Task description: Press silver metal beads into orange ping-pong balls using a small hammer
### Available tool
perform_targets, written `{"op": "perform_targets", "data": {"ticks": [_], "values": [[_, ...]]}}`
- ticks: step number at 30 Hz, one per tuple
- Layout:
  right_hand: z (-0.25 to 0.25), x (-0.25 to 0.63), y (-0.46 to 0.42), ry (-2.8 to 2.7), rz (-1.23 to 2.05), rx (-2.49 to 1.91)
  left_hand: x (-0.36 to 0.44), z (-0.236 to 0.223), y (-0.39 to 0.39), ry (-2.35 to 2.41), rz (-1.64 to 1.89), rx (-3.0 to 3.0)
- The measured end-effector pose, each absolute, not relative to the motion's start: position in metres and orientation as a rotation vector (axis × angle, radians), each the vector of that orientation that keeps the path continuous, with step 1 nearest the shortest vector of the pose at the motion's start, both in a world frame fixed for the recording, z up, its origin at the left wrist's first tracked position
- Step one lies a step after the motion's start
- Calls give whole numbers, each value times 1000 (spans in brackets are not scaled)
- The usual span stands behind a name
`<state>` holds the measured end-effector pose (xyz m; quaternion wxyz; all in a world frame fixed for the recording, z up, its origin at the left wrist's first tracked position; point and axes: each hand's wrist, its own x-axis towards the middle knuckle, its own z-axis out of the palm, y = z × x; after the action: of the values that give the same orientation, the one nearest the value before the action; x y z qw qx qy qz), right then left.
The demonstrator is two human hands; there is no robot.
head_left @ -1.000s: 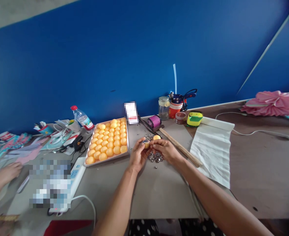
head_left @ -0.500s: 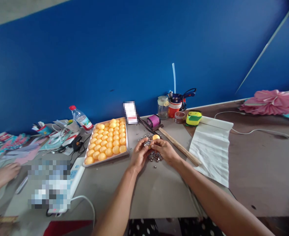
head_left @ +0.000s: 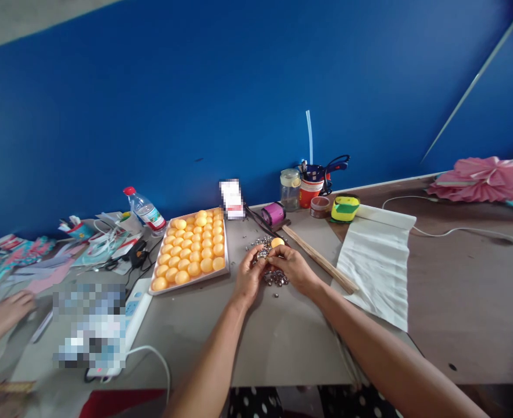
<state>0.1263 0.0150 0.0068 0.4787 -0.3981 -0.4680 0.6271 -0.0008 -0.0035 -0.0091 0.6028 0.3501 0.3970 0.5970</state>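
My left hand (head_left: pixel 250 271) is closed, its thumb and fingers curled round a small orange ball that earlier showed between them and is now mostly hidden. Shiny silver pieces (head_left: pixel 262 253) show at its fingertips. My right hand (head_left: pixel 291 264) meets it from the right, thumb and forefinger pinched together; whatever is in the pinch is too small to make out. Just beyond the right fingers rests another orange ball (head_left: pixel 277 242), like a ping-pong ball. Small silver beads (head_left: pixel 277 278) lie in a loose pile under and around both hands.
Left of my hands stands a white tray (head_left: pixel 228 268) full of orange balls. Behind are a purple spool (head_left: pixel 273 213), a glass jar (head_left: pixel 290 191) and red cups (head_left: pixel 311 193). Wooden sticks (head_left: pixel 321 259) and white cloth (head_left: pixel 376 267) lie right. Another person's hand (head_left: pixel 14 307) is far left.
My hands stay together over the beads with small finger movements. The orange ball in my left hand has become hidden, and more silver shows at the fingertips.
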Motion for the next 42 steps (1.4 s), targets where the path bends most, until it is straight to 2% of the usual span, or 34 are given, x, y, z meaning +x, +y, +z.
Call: {"op": "perform_targets", "data": {"ticks": [11,19,21,26,30,34,42], "values": [[1,123,14,-1150,1491,-1077,-5,-3,-7,1081,1411,1112],[-2,133,25,-1178,1519,-935,5,0,-5,878,1436,751],[-2,141,31,-1332,1372,-1006,3,4,-4,829,1423,689],[-4,156,38,-1824,675,-1276,-5,8,-2,780,1409,646],[-6,156,33,-2089,384,-1477,-8,8,-1,749,1417,648],[-7,152,30,-2254,249,-1683,-7,8,1,741,1411,647],[-10,149,33,-2276,232,-1695,-8,5,3,740,1393,601]]}}
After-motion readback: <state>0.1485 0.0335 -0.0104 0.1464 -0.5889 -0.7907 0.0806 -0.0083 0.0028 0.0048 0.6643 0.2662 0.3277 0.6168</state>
